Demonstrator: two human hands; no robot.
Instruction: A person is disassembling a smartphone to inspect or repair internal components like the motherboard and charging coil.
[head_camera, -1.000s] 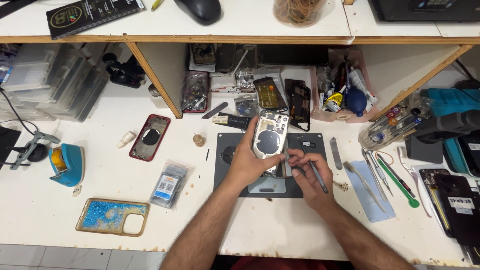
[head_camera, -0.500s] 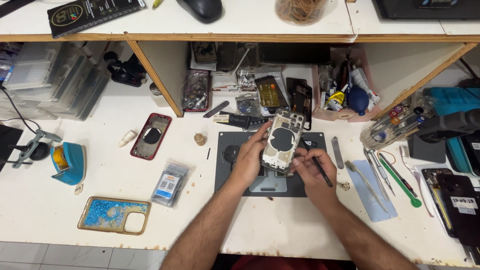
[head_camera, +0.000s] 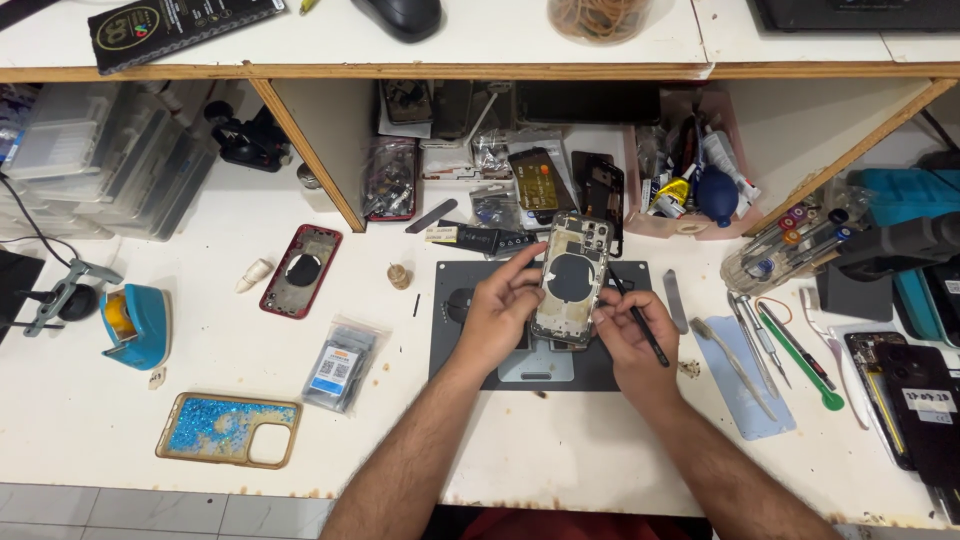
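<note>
- Opened phone housing (head_camera: 570, 282): held tilted just above the dark work mat (head_camera: 455, 330) at the middle of the desk (head_camera: 200, 350), its inner face up, with a round coil and a camera cluster showing.
- Handling, judged: a light, stiff shell, thin and probably easy to bend or scratch; the exposed parts inside look delicate. The long side edges seem the safest places to take hold, away from the coil and the camera openings.
- Left hand (head_camera: 497, 315): fingers curled about the housing's left edge, thumb toward the upper rim, closed on it in a light pinch rather than a fist.
- Right hand (head_camera: 625, 335): fingertips touch the housing's lower right edge, while a slim black tool (head_camera: 638, 318) lies gripped between the fingers, slanting down and to the right; the hand is mostly closed.
- Surroundings: a red phone frame (head_camera: 300, 270) and a glittery blue case (head_camera: 228, 430) lie well apart to the left; a blue cloth (head_camera: 745, 385) with a metal pry tool sits near to the right, beside a green-handled tool (head_camera: 800, 365).
</note>
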